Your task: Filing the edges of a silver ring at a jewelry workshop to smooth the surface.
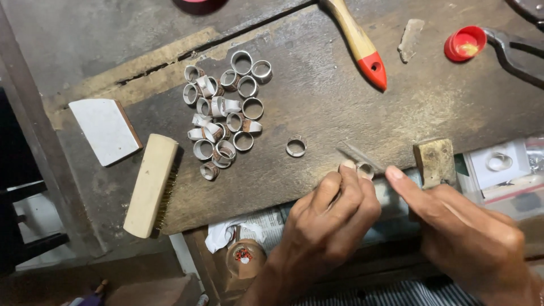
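My left hand point(326, 224) pinches a small metal ring point(364, 169) against the near edge of the worn wooden workbench point(340, 102). My right hand point(459, 226) grips a thin metal file point(358, 154), index finger stretched along it, its tip lying across the ring. A single loose ring point(296, 147) lies just left of the file. Farther left a heap of several similar short metal rings point(224, 110) is spread on the bench.
A wooden-backed wire brush point(151, 184) and a white block point(105, 130) lie at the left. A wooden handle with a red tip point(362, 48), a red cap point(464, 43) and dark pliers point(518, 54) sit at the far side. A small wooden block point(434, 161) stands by my right hand.
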